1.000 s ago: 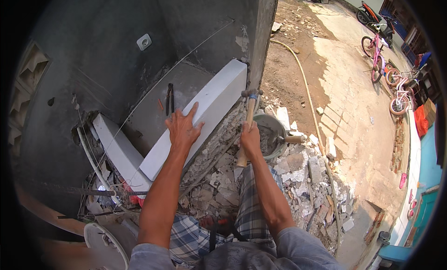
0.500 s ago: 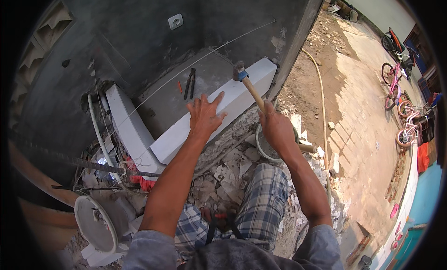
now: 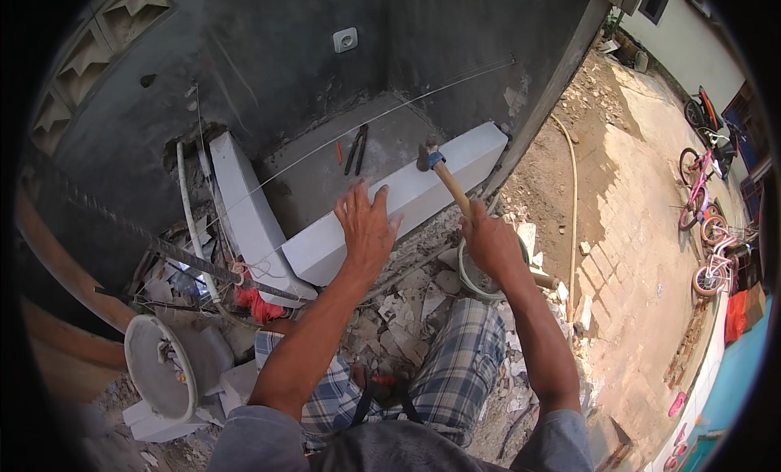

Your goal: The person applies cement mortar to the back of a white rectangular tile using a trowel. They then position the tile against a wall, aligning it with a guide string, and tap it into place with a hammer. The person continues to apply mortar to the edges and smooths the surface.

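My right hand (image 3: 494, 246) is closed around the wooden handle of a hammer (image 3: 452, 189). Its head, with a blue band, is over the top of a long white block (image 3: 472, 156); whether it touches cannot be told. My left hand (image 3: 368, 232), fingers apart, is at the block's near side farther left, its fingertips over the top face. A second white block (image 3: 250, 203) runs back from the left end of the first, the two forming a corner. Behind the long block, black-handled pliers (image 3: 356, 149) and a small orange-red stick (image 3: 339, 152) lie on the grey surface.
A taut string (image 3: 390, 106) crosses above the blocks. One bucket (image 3: 480, 268) stands below my right hand; another, grey-white bucket (image 3: 194, 366) lies tilted at lower left. Rebar (image 3: 187, 260) juts in from the left. Broken rubble (image 3: 407, 325) covers the ground by my knees.
My view has shifted, so the scene sits farther right and lower. Against the long block, the hammer head is slightly lower and farther left. My left hand has drawn back toward the block's left end.
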The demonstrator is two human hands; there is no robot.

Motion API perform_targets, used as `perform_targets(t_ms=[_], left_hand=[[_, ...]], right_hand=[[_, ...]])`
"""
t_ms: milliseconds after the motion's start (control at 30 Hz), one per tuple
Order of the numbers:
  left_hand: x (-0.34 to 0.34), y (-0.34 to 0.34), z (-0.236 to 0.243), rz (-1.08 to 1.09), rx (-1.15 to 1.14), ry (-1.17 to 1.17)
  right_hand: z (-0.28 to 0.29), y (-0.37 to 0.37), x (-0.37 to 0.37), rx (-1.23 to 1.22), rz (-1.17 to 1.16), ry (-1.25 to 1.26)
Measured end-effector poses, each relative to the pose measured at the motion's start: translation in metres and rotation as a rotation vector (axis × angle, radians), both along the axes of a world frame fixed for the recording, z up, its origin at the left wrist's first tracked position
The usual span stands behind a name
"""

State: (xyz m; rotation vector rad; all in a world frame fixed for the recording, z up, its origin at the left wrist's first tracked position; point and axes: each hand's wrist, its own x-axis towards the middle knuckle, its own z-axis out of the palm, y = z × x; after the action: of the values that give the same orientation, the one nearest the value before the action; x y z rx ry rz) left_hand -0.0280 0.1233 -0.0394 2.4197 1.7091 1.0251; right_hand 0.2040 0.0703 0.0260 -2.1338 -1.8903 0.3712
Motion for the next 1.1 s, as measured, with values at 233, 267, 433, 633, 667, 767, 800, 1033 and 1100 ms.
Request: perform_targets(t_ms=[233, 267, 433, 633, 667, 767, 800, 1033, 1100], left_hand=[[-0.023, -0.053, -0.043, -0.141, -0.072, 0.116], [-0.024, -0.053, -0.043, -0.160, -0.069, 0.131], [-0.029, -0.052, -0.029, -0.240, -0.145, 0.226], [-0.035, -0.054, -0.032, -0.278, -0.152, 0.174], [-0.036, -0.054, -0.032, -0.280, -0.157, 0.165], [-0.035, -0.053, -0.033, -0.288, -0.164, 0.151], [-0.034, -0.052, -0.033, -0.291, -0.166, 0.148], [-0.039, -0.052, -0.040, -0.275, -0.147, 0.227], [-0.037, -0.055, -0.036, -0.277, -0.165, 0.266]], right_hand=[[-0.003, -0.004, -0.005, -0.012, 0.066, -0.022], [-0.003, -0.004, -0.004, -0.016, 0.065, -0.037], [0.015, -0.010, -0.007, 0.035, 0.099, -0.011], [0.012, -0.024, -0.036, -0.017, 0.140, -0.062], [0.018, -0.023, -0.040, -0.027, 0.141, -0.061], [0.014, -0.026, -0.046, -0.023, 0.134, -0.072], [0.011, -0.026, -0.047, -0.015, 0.131, -0.078], [0.041, -0.027, -0.068, -0.045, 0.248, -0.064], [0.053, -0.043, -0.089, -0.028, 0.305, -0.020]])
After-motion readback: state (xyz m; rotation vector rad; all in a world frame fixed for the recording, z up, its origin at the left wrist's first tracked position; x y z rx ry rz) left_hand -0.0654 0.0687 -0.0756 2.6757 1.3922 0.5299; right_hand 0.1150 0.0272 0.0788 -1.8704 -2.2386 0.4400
